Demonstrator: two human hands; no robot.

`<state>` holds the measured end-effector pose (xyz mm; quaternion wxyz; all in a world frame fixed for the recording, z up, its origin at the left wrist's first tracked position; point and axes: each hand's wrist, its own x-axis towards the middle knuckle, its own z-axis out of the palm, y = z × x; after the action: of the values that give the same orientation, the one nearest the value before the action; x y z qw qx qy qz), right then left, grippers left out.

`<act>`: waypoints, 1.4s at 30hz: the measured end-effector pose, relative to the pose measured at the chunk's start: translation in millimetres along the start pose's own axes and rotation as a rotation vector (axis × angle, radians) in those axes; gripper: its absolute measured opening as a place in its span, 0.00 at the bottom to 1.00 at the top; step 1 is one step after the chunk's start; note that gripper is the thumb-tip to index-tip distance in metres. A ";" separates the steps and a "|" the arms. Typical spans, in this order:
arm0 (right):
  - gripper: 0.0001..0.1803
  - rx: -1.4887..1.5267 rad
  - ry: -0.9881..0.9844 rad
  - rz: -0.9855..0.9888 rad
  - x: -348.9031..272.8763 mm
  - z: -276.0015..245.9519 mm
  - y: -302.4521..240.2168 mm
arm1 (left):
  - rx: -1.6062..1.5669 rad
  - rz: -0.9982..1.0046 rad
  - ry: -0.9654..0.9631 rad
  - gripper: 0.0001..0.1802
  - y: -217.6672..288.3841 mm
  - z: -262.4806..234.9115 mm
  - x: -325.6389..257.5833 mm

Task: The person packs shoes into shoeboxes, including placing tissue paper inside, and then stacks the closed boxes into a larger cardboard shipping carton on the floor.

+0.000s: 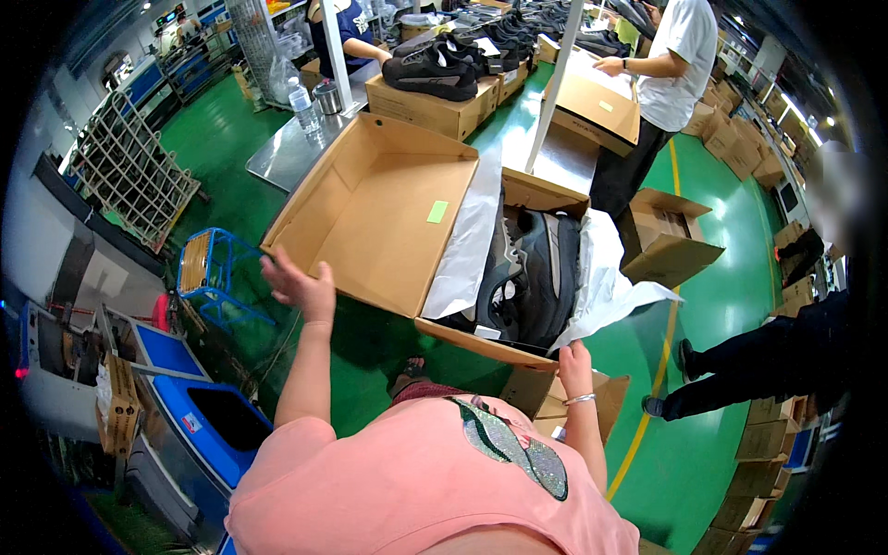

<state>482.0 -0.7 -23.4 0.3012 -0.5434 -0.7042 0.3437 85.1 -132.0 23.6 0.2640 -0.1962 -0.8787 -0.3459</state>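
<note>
open brown cardboard shoebox [481, 344] sits centre, dark grey sneakers [535, 277] on white tissue paper [606, 277] inside. right hand [573, 356] pinches its near edge; left hand [301, 282] — fingers spread, empty — hovers beside the raised lid [375, 208].

The open brown shoebox [388, 217] is showing matt, smooth cardboard, the white wrapping sheet [606, 277] is looking like thin crinkled paper, the dark sneakers [536, 277] are appearing soft-matt, and the green floor [731, 277] is gleaming glossy.
</note>
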 end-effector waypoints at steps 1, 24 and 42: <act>0.10 -0.002 -0.023 -0.017 3.8 -0.9 4.6 | -0.134 -0.099 0.043 0.44 -19.6 5.6 5.3; 0.09 0.065 -0.061 -0.036 72.7 -3.7 25.2 | -0.534 0.251 -0.154 0.33 79.0 -86.8 -21.1; 0.14 -0.055 0.048 0.042 88.8 -23.6 23.4 | -1.722 0.998 -0.610 0.33 214.1 -204.8 6.1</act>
<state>493.7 93.4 -24.2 0.2956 -0.5745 -0.6943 0.3171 260.5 -130.4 262.4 -0.0855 -0.7385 -0.1829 -0.6433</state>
